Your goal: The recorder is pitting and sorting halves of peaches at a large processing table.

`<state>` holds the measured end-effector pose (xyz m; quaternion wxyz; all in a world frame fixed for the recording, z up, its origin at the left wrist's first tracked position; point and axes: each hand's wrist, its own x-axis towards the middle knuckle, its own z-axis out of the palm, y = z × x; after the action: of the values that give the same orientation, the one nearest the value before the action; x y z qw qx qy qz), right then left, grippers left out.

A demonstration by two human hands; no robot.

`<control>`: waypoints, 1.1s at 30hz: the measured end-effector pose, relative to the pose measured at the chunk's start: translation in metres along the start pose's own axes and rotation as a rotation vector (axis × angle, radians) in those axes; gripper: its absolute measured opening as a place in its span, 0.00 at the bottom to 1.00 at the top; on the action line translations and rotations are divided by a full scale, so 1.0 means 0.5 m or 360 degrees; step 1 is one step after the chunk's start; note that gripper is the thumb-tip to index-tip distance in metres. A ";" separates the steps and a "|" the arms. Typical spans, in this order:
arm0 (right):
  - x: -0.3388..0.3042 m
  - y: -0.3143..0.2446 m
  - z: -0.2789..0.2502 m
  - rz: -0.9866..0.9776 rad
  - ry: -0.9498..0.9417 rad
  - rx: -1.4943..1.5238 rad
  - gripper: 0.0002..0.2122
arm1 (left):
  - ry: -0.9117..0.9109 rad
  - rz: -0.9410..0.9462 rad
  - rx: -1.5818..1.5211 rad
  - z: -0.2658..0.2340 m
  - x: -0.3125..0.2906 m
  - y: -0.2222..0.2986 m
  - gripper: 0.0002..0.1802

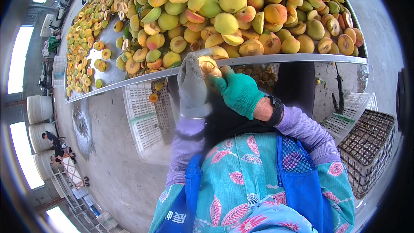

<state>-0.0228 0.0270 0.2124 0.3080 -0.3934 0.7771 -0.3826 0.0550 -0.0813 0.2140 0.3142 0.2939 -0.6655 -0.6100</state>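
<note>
The left hand (pixel 193 84) holds a cut fruit (pixel 208 65) at the near edge of the bench (pixel 302 58); the right hand (pixel 239 89) curls against it, its grip hidden

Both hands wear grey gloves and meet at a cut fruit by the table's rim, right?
No: the head view shows a green glove on the right hand; the left hand wears grey. They meet at the cut fruit by the table's rim.

We count two gloves (pixel 241 92), one wristband (pixel 276 111), one held fruit half (pixel 209 66), one worktop (pixel 302 58) and piled fruit halves (pixel 252 47) past counting.
</note>
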 end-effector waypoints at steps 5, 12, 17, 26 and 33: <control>-0.008 0.008 0.020 -0.0027 -0.0066 0.0316 0.21 | 0.0196 -0.0105 -0.0280 0.021 -0.003 0.011 0.21; -0.018 -0.021 0.008 0.0527 -0.0477 0.1426 0.21 | 0.0176 -0.0230 -0.0589 0.036 0.007 0.002 0.18; -0.033 -0.022 0.003 0.0676 -0.0919 0.2282 0.22 | -0.0529 -0.0524 -0.0314 0.005 0.055 0.033 0.21; -0.055 -0.003 -0.041 0.0237 -0.1722 0.3120 0.23 | 0.0325 -0.0424 -0.1233 -0.075 -0.002 -0.004 0.17; -0.031 0.131 0.049 0.1182 -0.0970 0.2953 0.21 | 0.0337 0.0470 0.2270 -0.120 0.159 -0.026 0.23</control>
<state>-0.0203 0.0576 0.1478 0.7704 0.1813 0.1397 -0.5951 0.0516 -0.1814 0.2094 0.1881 0.3917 -0.8992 0.0514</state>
